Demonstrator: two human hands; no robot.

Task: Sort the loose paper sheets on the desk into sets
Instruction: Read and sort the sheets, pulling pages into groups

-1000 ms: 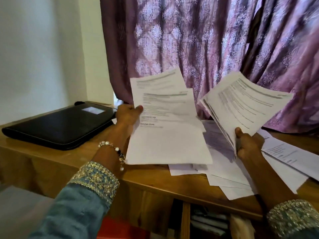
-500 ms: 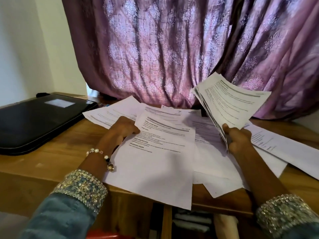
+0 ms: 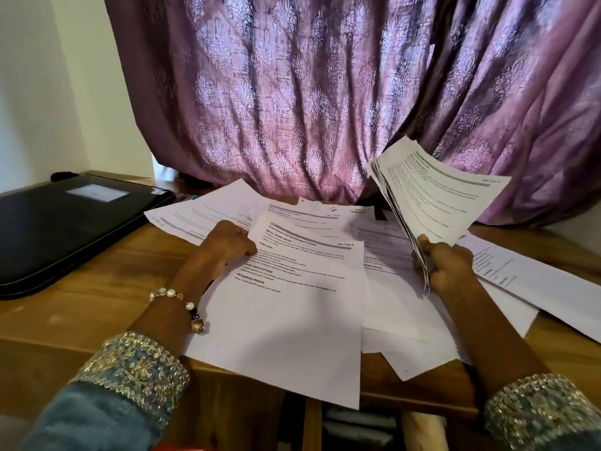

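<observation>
Paper sheets (image 3: 383,255) lie spread and overlapping across the middle and right of the wooden desk (image 3: 91,288), in front of the purple curtain (image 3: 309,92).

Head view: the top sheet (image 3: 292,294), headed "Section 2", lies with its long axis running away from the person, its near edge hanging over the front of the desk. The left hand (image 3: 227,244) sits at this sheet's far left corner, fingers curled at the paper's edge; whether they pinch the sheet or only rest on it cannot be told. The right hand (image 3: 445,266) is well to the right of that sheet and raised above the spread. It is closed firmly round the lower corner of a stack of sheets (image 3: 435,196), which fans up and away to the right, printed face toward the camera.

As a judgement, the move in hand is placing or shifting the top sheet, and the left hand is the nearer one for it, since it is already at the edge. More loose pages lie under and to the right of the held stack, reaching toward the desk's right end. A closed black laptop (image 3: 65,222) lies at the left, apart from the papers.
</observation>
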